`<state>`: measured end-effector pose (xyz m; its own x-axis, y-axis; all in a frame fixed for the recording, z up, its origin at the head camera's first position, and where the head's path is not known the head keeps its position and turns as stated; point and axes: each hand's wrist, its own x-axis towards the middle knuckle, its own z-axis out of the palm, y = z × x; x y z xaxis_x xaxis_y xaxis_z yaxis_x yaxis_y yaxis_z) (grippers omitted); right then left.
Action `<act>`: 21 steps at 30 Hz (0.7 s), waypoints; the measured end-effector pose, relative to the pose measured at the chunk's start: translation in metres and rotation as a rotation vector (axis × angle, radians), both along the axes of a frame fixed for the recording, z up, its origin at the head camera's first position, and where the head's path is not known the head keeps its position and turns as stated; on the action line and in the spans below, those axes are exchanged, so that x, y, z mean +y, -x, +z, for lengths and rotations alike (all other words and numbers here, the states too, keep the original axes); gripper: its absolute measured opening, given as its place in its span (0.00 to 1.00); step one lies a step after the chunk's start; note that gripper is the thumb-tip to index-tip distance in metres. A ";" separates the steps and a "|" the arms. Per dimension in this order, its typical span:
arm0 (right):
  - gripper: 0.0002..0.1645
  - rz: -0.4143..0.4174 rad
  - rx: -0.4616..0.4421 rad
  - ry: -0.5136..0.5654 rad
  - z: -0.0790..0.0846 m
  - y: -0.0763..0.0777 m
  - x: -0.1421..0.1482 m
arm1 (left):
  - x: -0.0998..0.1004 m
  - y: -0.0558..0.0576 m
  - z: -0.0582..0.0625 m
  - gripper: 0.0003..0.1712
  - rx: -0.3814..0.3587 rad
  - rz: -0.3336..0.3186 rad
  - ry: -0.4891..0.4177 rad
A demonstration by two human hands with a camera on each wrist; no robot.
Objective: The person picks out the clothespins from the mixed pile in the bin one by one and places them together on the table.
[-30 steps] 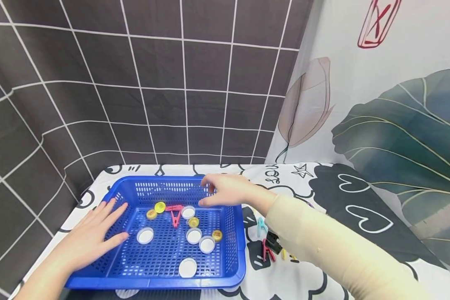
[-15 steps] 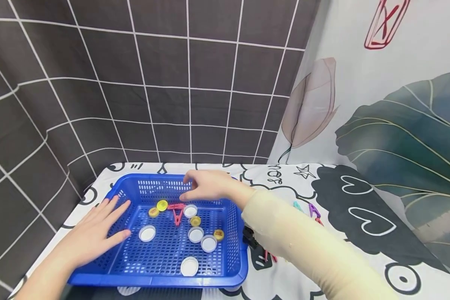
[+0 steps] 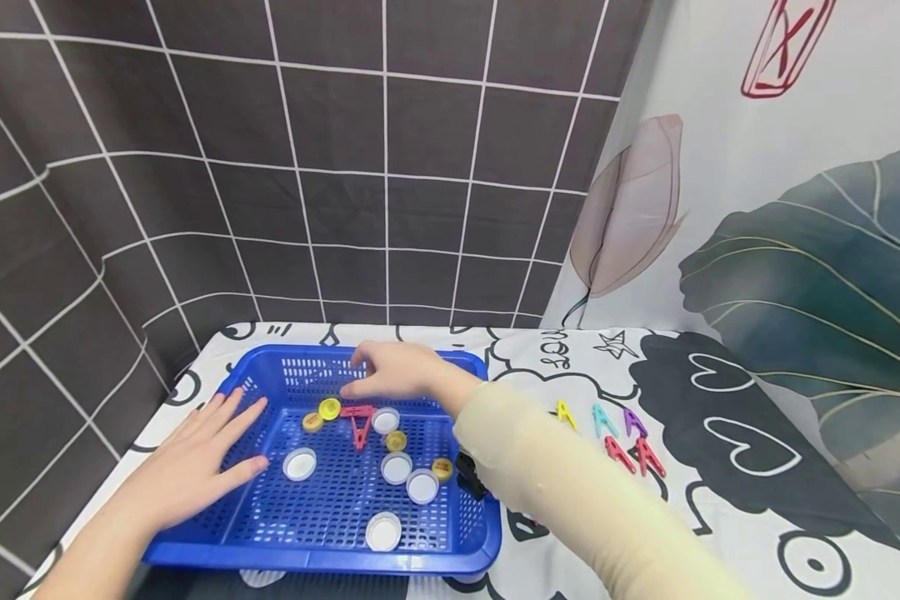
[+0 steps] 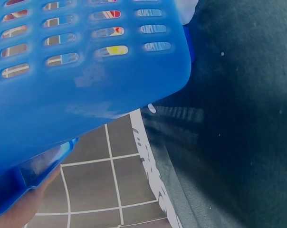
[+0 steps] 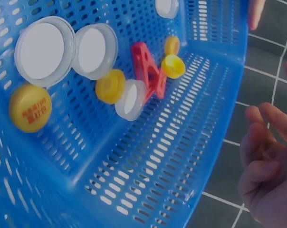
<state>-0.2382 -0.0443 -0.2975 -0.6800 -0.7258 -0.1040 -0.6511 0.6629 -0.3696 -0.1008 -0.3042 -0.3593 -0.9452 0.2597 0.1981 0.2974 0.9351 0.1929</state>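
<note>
A blue plastic basket [image 3: 322, 560] holds several white bottle caps [image 3: 383, 531], several yellow caps [image 3: 329, 408] and red clothespins [image 3: 360, 429]. My left hand [image 3: 195, 467] lies along the basket's left side with its fingers spread and straight. In the left wrist view the basket's outer wall fills much of the picture, and part of that hand [image 4: 20, 209] shows beside the rim. My right hand [image 3: 401, 371] hovers over the basket's back part, near the red clothespins. Nothing is in its loosely bent fingers [image 5: 262, 173], seen past the rim in the right wrist view.
Right of the basket, a yellow clothespin [image 3: 566, 414], a teal clothespin [image 3: 601, 419], a purple clothespin [image 3: 634, 422] and red clothespins [image 3: 650, 457] lie on the patterned cloth [image 3: 720, 533]. A dark tiled-pattern curtain [image 3: 420, 208] hangs behind.
My right hand has moved left over the basket's back part, and its sleeve has uncovered the clothespins on the cloth. My left hand has stayed on the basket's side.
</note>
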 end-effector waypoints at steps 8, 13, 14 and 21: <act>0.30 -0.026 -0.034 -0.046 -0.018 -0.002 -0.014 | -0.001 -0.001 0.000 0.41 0.006 -0.002 0.005; 0.28 -0.011 -0.051 -0.048 -0.030 -0.003 -0.017 | -0.001 -0.001 0.000 0.41 0.016 -0.003 0.013; 0.28 -0.007 -0.050 -0.049 -0.032 -0.003 -0.017 | -0.001 -0.001 0.000 0.41 0.017 -0.004 0.014; 0.25 -0.022 -0.042 -0.102 -0.052 0.005 -0.015 | 0.000 0.000 0.000 0.41 0.013 -0.006 0.011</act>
